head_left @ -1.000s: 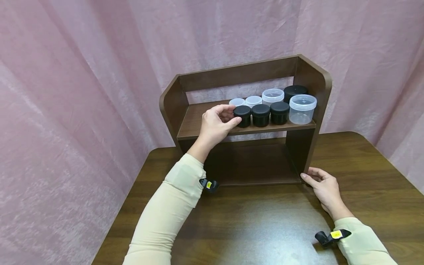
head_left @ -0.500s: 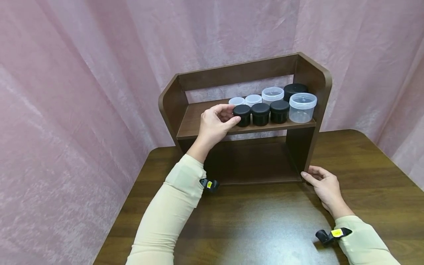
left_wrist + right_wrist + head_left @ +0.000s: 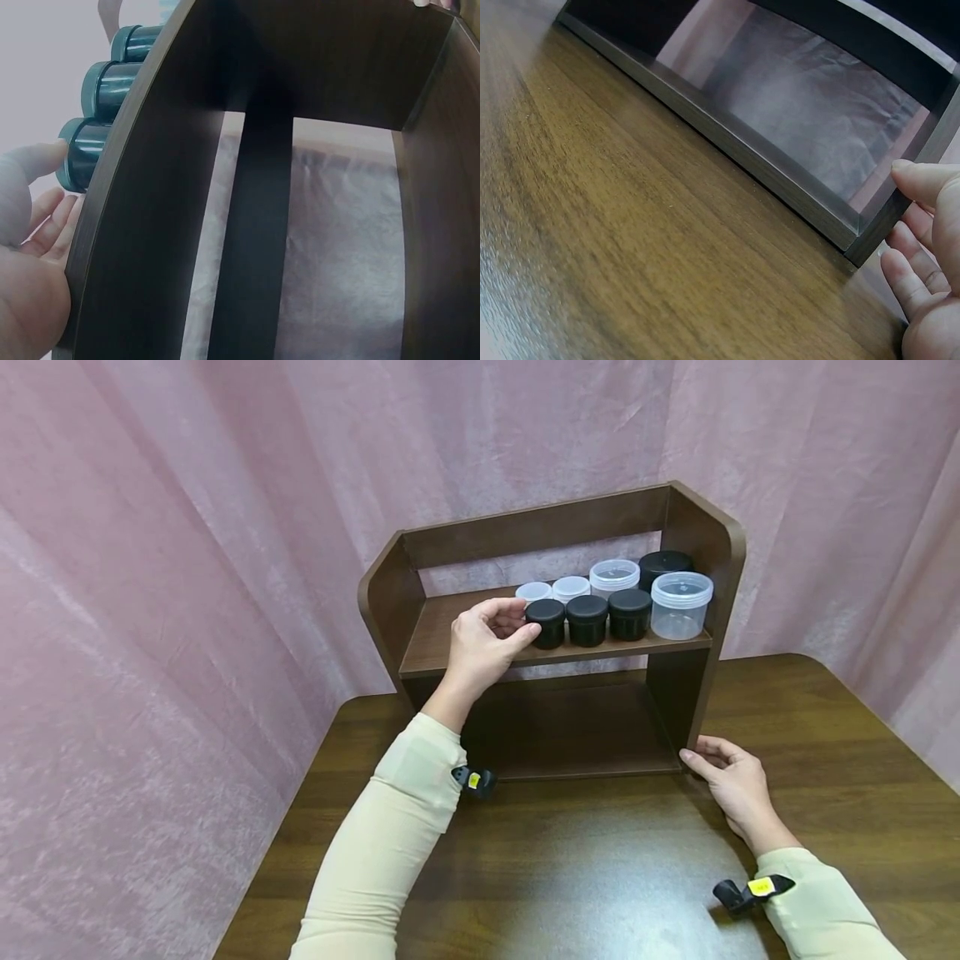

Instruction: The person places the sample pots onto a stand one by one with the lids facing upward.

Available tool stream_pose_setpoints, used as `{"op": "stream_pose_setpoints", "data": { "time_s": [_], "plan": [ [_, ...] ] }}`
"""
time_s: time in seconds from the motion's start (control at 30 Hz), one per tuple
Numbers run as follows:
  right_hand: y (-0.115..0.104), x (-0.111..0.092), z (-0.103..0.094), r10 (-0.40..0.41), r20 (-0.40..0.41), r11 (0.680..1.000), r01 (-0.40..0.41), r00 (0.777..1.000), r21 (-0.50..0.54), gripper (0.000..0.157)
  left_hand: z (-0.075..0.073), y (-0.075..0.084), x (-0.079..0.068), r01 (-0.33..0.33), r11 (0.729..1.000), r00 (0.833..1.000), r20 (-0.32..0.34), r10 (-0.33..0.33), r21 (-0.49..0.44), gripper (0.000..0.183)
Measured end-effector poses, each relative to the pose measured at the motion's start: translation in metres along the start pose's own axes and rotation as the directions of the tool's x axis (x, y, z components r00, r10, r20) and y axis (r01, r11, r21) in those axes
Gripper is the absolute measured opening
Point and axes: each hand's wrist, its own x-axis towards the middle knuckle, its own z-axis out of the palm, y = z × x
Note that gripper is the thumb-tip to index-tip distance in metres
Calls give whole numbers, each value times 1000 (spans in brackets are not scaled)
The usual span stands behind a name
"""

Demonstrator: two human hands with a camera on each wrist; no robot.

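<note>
On the upper board of a brown two-tier shelf (image 3: 420, 643) stand three small black lidded jars in a front row. My left hand (image 3: 482, 643) pinches the leftmost black jar (image 3: 545, 625), thumb at its front and fingers at its left side. In the left wrist view the thumb (image 3: 49, 156) meets that jar's lid, while the other fingers curl near its base. Low on the shelf's right side panel (image 3: 678, 702), my right hand (image 3: 738, 789) grips the front edge. Its thumb (image 3: 915, 178) lies on the panel's front, the fingers partly behind it.
Right of the black jars stands a large clear jar (image 3: 681, 610). Behind the row are two small white-lidded jars, another clear jar (image 3: 615, 575) and a larger black jar (image 3: 665, 564). The shelf stands on a wooden table (image 3: 570, 860) before a pink curtain (image 3: 225, 527).
</note>
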Motion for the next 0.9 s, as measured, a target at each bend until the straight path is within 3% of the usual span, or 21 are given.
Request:
{"op": "stream_pose_setpoints", "data": {
  "time_s": [0.37, 0.6, 0.8, 0.9],
  "plan": [
    [2, -5, -4, 5, -5, 999, -5, 1000, 51, 42, 2, -2, -7, -27, 992, 999, -38, 22, -123, 33],
    [0, -2, -1, 5, 9, 985, -7, 1000, 175, 25, -7, 3, -18, -32, 992, 999, -32, 28, -121, 31],
    [1, 6, -2, -26, 45, 971, 14, 999, 239, 20, -20, -1, -42, -37, 995, 999, 9, 38, -98, 28],
    [0, 5, -13, -49, 78, 988, 37, 996, 149, 35, -30, -9, -62, -53, 997, 997, 57, 56, -58, 27]
  ]
}}
